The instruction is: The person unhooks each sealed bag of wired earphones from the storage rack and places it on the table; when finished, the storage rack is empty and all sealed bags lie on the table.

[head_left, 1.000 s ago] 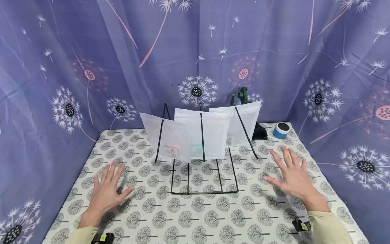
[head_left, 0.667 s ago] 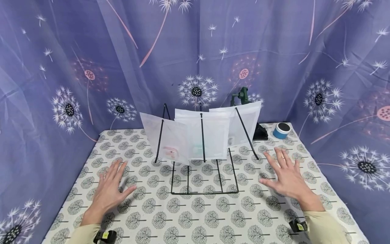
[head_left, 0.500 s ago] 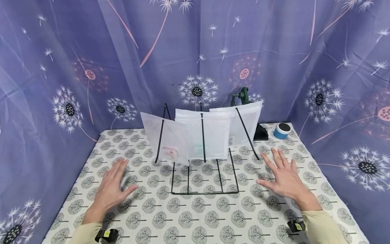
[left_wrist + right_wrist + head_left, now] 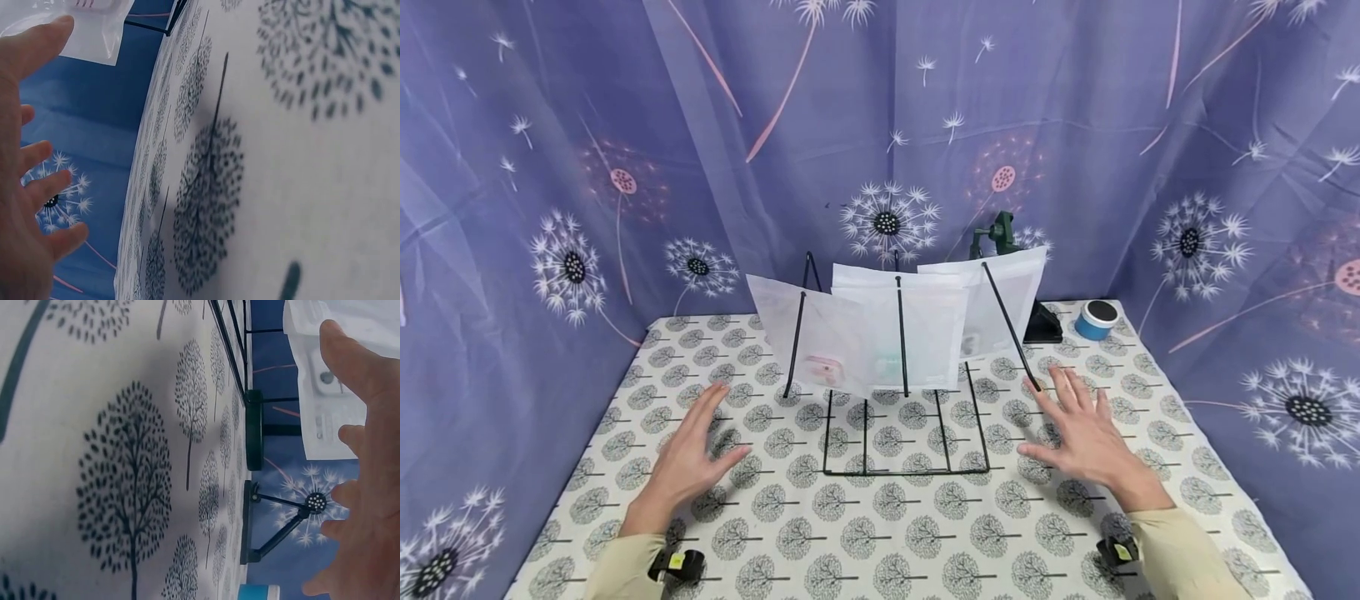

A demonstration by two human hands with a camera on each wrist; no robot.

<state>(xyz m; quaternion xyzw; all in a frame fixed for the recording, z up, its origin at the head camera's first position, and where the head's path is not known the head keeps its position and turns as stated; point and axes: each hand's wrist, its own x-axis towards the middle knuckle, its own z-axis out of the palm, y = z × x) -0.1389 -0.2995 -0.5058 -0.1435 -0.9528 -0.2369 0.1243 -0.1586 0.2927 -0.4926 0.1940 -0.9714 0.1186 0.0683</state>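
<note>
A black wire rack [image 4: 906, 473] stands mid-table, with long prongs sloping toward me. White translucent zip bags hang on it: a left bag [image 4: 775, 321] with something pinkish-red inside, a middle bag [image 4: 932, 333] with something pale green, and a right bag [image 4: 1017, 287] with a small greyish item. My left hand [image 4: 681, 467] hovers left of the rack, fingers extended and thumb spread. My right hand [image 4: 1084, 437] is right of the rack, fingers spread, its fingertips near the right prong's end. Neither hand holds anything. Whether the right fingertips touch the prong, I cannot tell.
A blue round container [image 4: 1093, 327] with a dark top sits at the back right. Behind the right bag is a dark green stand [image 4: 1002, 235] on a black base. A tree-print cloth [image 4: 887, 550] covers the table; purple dandelion curtains [image 4: 700, 125] enclose the back and sides.
Both hands have moved inward toward the rack, the left one rightward and slightly forward, the right one leftward. The left bag sways slightly. Nothing has been taken hold of.
</note>
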